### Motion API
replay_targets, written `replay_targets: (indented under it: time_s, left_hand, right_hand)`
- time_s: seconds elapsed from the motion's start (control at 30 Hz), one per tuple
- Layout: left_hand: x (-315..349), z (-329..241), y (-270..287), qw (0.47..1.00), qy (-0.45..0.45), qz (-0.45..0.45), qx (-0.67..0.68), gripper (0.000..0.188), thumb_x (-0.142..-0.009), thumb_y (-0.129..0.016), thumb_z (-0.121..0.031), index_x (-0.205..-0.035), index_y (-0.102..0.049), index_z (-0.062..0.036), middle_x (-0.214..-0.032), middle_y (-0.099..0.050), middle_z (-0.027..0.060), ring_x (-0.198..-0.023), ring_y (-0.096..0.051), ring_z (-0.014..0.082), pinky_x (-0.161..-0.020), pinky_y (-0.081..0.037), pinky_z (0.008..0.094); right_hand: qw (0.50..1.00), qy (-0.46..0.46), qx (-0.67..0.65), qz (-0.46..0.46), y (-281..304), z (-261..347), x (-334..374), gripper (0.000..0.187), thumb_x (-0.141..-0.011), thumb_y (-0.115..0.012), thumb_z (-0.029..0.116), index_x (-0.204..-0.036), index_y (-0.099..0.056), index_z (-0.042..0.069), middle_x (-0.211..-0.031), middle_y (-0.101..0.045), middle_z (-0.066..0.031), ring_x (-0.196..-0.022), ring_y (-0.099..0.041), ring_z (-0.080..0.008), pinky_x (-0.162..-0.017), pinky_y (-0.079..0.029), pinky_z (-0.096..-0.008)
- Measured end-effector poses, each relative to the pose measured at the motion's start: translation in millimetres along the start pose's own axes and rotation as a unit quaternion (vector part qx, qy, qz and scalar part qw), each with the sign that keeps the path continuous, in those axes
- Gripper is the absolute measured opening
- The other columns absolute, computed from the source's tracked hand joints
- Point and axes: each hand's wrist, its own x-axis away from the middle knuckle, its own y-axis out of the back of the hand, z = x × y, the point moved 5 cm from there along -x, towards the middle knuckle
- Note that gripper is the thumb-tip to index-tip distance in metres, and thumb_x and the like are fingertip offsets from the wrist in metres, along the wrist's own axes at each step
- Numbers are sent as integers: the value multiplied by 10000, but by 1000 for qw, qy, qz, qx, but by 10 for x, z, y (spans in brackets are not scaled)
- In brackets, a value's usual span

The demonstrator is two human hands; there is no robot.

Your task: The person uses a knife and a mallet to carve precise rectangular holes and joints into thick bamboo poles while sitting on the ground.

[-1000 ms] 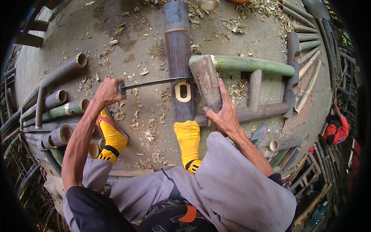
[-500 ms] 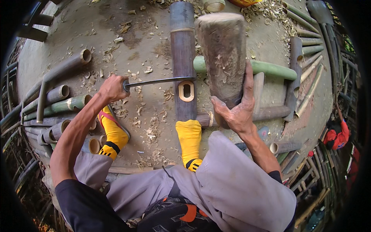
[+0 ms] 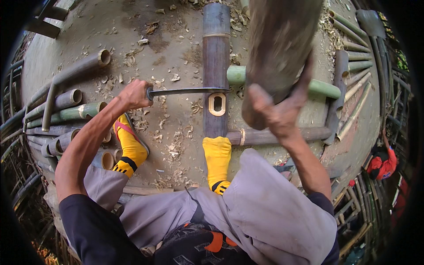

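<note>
Since the earlier frame, my right hand (image 3: 276, 112) has swung the wooden mallet (image 3: 278, 57) higher, grasping it, upper centre-right. Left hand (image 3: 134, 93) clenches the blade (image 3: 190, 91) across the dark bamboo pole (image 3: 216, 66), just above its slot (image 3: 217, 104). I'd strike the blade's back squarely, the yellow-socked foot (image 3: 217, 160) pinning the pole.

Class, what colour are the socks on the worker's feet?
Bright yellow socks with black bands at the ankle, seen in the head view.

Left hand (image 3: 134, 94): grips the handle of a long blade (image 3: 190, 92) laid across the dark bamboo pole (image 3: 216, 53).
Right hand (image 3: 274, 112): holds a wooden mallet (image 3: 278, 48) raised, blurred.
Pole: rectangular slot (image 3: 217, 104) just below the blade; yellow-socked foot (image 3: 217, 157) on it.
</note>
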Motion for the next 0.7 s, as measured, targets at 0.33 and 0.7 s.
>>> replay_targets:
  time_s: [0.33,0.7]
  left_hand:
    - [25,28,-30,999,4,35,-11,260,-606,-643,-190,-754,-620,23,-666,-619,207,-644,-620,354,-654,-500,417]
    - [-55,58,-103,998,-8,62,0,274,-620,-634,-199,-769,-631,31,-661,-613,231,-649,-621,382,-650,-506,424]
  right_hand:
    - [971,51,101,213,-88,111,-458,920,-678,-771,203,-1437,-265,79,-1230,-530,-238,-1118,-560,-330,-960,-460,-379]
    - [881,-141,143,428,-217,-485,176,937,-670,-735,196,-1463,-237,202,-1107,-584,-304,-1001,-617,-381,-913,-506,-444]
